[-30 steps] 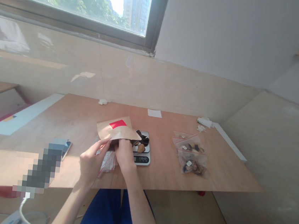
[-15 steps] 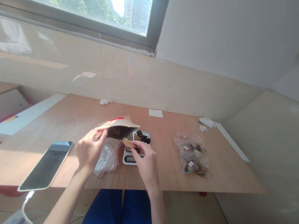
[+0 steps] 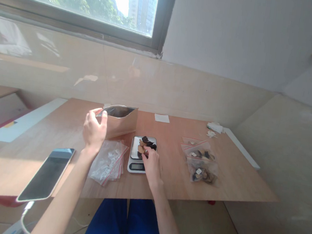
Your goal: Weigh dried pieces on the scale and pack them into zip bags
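With thumb and fingers at its left rim, my left hand point(image 3: 95, 131) holds a brown paper pouch point(image 3: 121, 126), upright with its mouth open and a dark inside. My right hand point(image 3: 152, 165) is over a small white kitchen scale point(image 3: 134, 155), its fingers pinched on a pale dried slice point(image 3: 141, 149). Dark dried pieces point(image 3: 149, 143) lie on the scale's metal plate beside it. The scale's display point(image 3: 136, 166) shows, but its digits are too small to read. Clear zip bags point(image 3: 108, 164) with red seal lines are piled left of the scale.
Right of the scale lie filled zip bags point(image 3: 203, 166) of dried pieces with small white packets. A phone point(image 3: 48, 176) with a white cable rests at the left front edge. A white paper point(image 3: 161, 118) and crumpled tissues point(image 3: 214, 128) lie along the back.
My left hand has moved the pouch back and stood it upright, away from the scale. My right hand has carried the pale slice from the pouch's mouth down onto the scale plate.
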